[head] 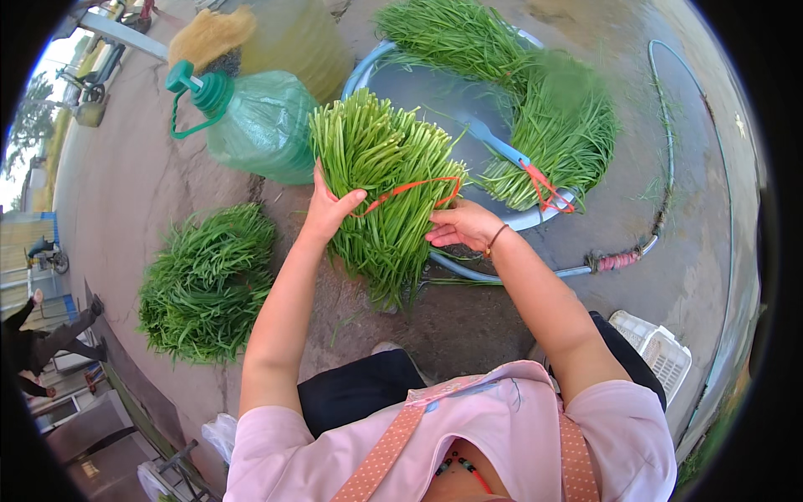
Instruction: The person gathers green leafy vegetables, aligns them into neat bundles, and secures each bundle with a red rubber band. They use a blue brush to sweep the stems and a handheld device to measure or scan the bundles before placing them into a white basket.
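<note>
A thick bunch of green leafy stalks (pixel 395 188), which look like Chinese chives, is between my two hands with its pale cut ends facing away from me. My left hand (pixel 329 204) grips its left side, thumb lying over the stalks. On the right side, my right hand (pixel 464 224) has its thumb and fingers against the stalks, some fingertips hidden. A red tie strip (pixel 411 185) runs across the bunch and loops out loosely near my right hand. Just beyond lies a blue-rimmed tub (pixel 367 63) of water, with a blue plastic handle (pixel 492 141) bearing a red strip.
More chives (pixel 558 125) lie in the tub and over its rim. Another pile of chives (pixel 204 285) is on the concrete at left. A green plastic jug (pixel 263 125) stands beside a yellowish container (pixel 301 44). A hose (pixel 668 138) curves at right, near a white plastic basket (pixel 659 351).
</note>
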{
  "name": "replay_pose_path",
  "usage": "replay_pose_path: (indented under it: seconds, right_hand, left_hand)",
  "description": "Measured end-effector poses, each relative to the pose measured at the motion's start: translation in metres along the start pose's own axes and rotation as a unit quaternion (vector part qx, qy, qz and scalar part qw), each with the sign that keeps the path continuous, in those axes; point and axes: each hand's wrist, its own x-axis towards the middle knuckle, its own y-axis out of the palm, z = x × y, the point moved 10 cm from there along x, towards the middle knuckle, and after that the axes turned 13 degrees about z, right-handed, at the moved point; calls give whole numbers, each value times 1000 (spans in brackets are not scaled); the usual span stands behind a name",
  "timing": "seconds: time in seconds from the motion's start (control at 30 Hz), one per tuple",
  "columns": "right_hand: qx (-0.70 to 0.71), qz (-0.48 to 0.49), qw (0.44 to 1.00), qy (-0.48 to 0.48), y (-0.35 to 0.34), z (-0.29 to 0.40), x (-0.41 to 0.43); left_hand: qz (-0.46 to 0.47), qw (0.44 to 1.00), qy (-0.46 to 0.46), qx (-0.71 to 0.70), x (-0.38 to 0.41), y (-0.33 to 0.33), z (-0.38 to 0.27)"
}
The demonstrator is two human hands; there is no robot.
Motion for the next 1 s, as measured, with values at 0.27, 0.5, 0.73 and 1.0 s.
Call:
replay_pose_path:
  seconds: [0.27,0.5,0.73,1.0]
  right_hand:
    - [-114,-24,993,-12,-29,18,-37]
    - [-467,-170,868,-5,-28,131,-83]
    - [-584,-338,713,-193,9,209,-47]
    - [-471,-302,744,-365,-8,213,-38]
  left_hand:
    - [2,999,-24,28,1,6,-3]
    - [-8,999,6,36,1,4,-7]
    - [-12,999,8,37,2,10,-17]
    - [-12,998,29,50,5,7,-15]
